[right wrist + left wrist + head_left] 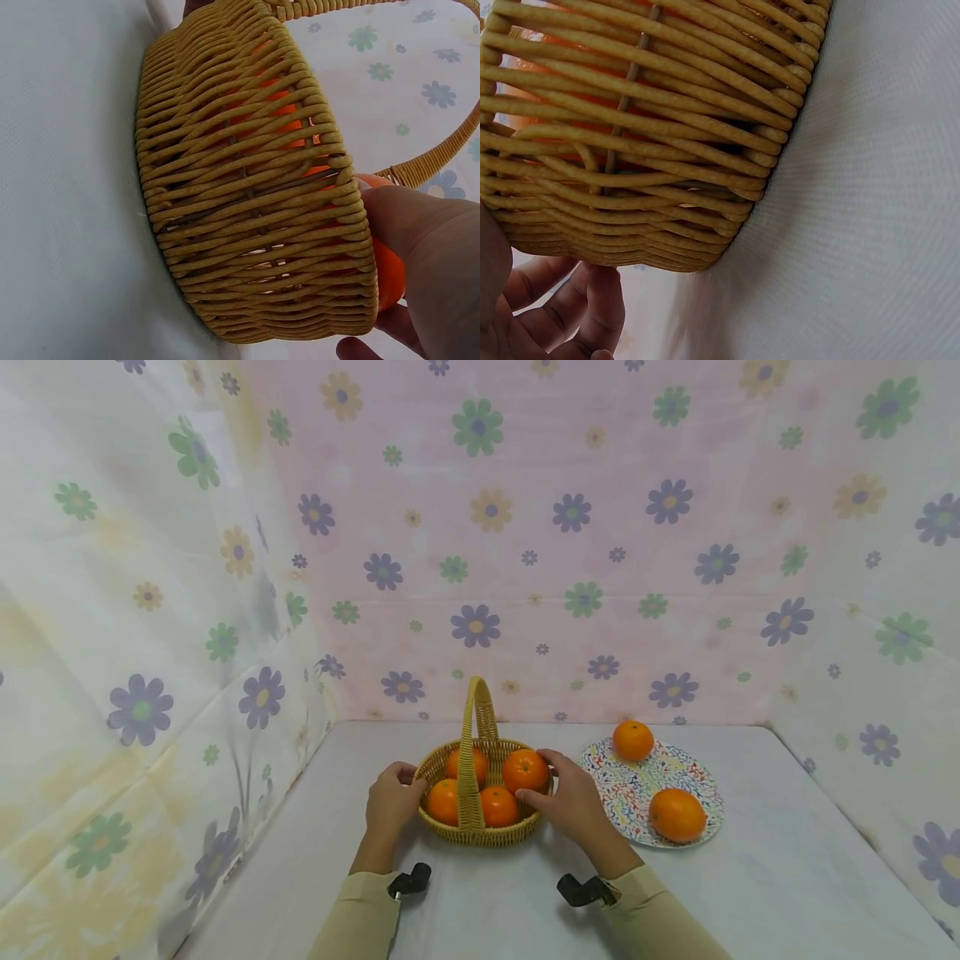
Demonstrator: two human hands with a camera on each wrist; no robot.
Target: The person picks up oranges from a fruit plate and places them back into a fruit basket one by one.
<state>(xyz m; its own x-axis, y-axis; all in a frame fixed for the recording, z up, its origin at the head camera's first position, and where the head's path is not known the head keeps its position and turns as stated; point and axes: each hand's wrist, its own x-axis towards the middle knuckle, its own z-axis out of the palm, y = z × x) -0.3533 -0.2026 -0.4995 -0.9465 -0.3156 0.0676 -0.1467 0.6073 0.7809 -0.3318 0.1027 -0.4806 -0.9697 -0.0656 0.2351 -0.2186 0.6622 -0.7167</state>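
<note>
A woven wicker basket [480, 837] with a tall arched handle stands upright on the table, with several oranges inside. My left hand [392, 800] holds its left rim, thumb at the edge; in the left wrist view, curled fingers [604, 300] are against the outer weave. At the right rim, my right hand [573, 797] grips an orange [525, 770] inside the basket, thumb on the near side and fingers on the far side. The right wrist view shows the thumb [397, 214] reaching over the rim onto that orange [388, 274]; the basket wall hides most of it.
To the right lies a round plate [626, 802] with a multicoloured pattern. It bears one orange [633, 741] at its back and another [678, 815] near its front right. Flowered cloth [525, 585] hangs behind and at both sides of the white table [480, 902].
</note>
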